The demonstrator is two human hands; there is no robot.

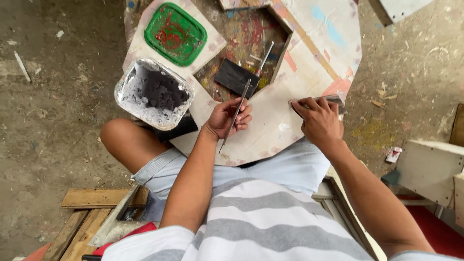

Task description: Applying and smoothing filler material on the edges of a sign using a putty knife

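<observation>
**Head view: two tools at the board's near edge**

The left hand (227, 117) closes its fingers around a thin metal spatula (235, 116), blade angled across the pale board (270, 121). The right hand (319, 121) pins a dark flat piece (333, 100) against the board's right edge (apparently steadying it). A grey-paste tub (153, 93) sits left of the board, within reach.

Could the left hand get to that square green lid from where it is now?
Probably yes: the left hand, holding a thin metal tool, has open board between it and the square green plastic lid; nothing blocks it.
</observation>
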